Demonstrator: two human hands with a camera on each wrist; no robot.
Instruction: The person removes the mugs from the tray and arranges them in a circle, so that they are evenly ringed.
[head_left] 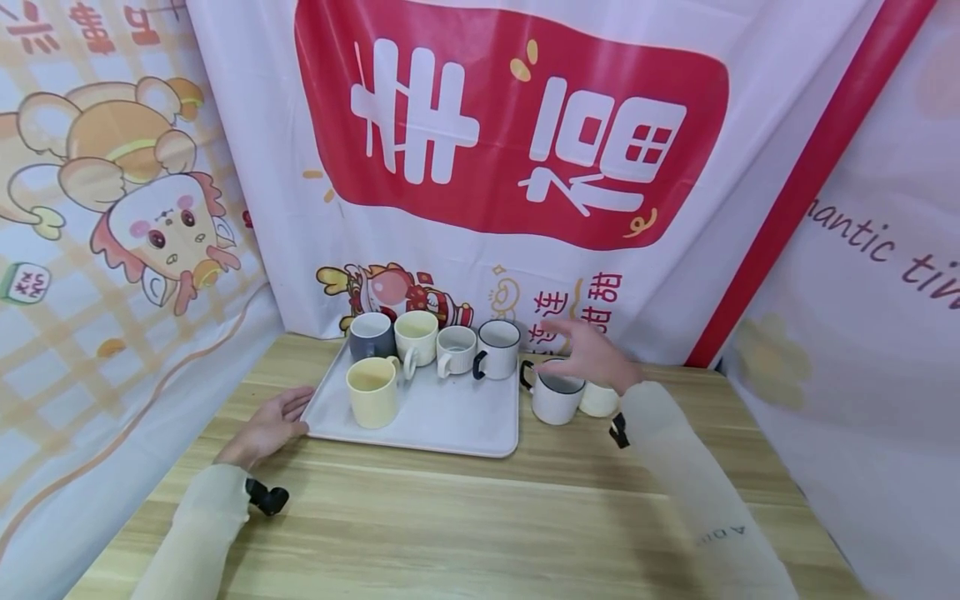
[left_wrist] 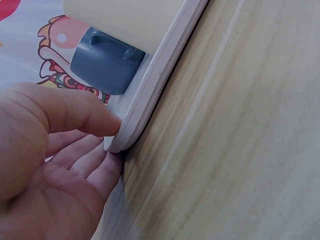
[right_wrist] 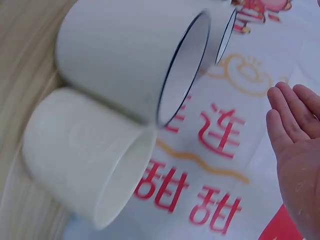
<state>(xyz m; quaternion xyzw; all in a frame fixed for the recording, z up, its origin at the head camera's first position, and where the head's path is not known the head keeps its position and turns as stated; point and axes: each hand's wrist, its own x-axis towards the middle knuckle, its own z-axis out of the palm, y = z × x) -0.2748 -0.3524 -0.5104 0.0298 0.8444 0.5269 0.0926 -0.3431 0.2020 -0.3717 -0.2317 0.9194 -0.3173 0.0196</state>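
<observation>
In the head view my left hand (head_left: 272, 423) holds the front-left corner of a white tray (head_left: 442, 425). The left wrist view shows its thumb on the rim, with fingers at the edge below. A yellow mug (head_left: 372, 392) stands on the tray near this hand. Behind it, a grey-blue mug (head_left: 371, 335), a cream mug (head_left: 417, 338), a small ribbed mug (head_left: 457, 351) and a black-handled white mug (head_left: 498, 350) form a row. My right hand (head_left: 590, 354) hovers with fingers extended above a dark-rimmed white mug (head_left: 557, 400), beside a plain off-white mug (right_wrist: 85, 155).
The tray and mugs rest on a wooden table (head_left: 420, 517). Just right of the tray stand the two loose mugs. Behind hangs a printed cloth (head_left: 525, 237) with a red panel, and more printed cloth (head_left: 112, 275) covers the left side.
</observation>
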